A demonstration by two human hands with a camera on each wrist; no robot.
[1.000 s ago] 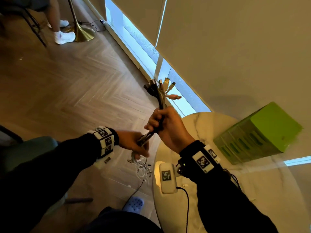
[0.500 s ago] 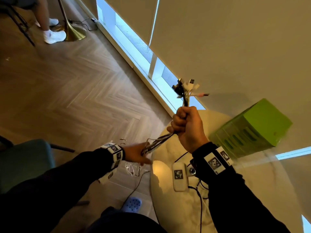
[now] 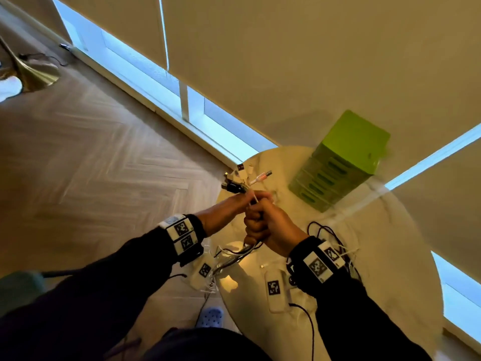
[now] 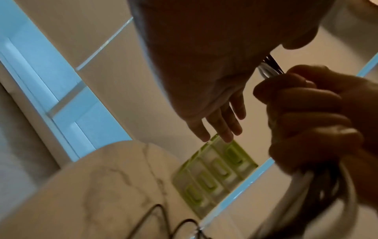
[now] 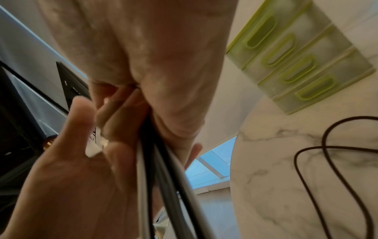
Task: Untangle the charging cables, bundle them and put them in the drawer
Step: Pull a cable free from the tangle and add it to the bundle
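The left hand (image 3: 227, 206) has risen to the right hand (image 3: 270, 225), fingers straight against the cables (image 3: 240, 184) the right clenches. Seemingly bundling; next, coil the slack, with the drawers (image 3: 335, 175) at two o'clock.

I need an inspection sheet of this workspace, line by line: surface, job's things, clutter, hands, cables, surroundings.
Surface: round white marble table, veined and glossy.
Job's things: bundle of mixed black and white charging cables, plugs pointing up; green plastic drawer unit on the table, drawers seem shut.
Clutter: white tagged box on the table.
Hands: right hand grips the bundle; left hand touches it with straight fingers.
Cables: loose black cable looped on the table; bundle tails hang below the right hand.
Surroundings: herringbone wood floor, brass lamp base, beige roller blinds over windows.
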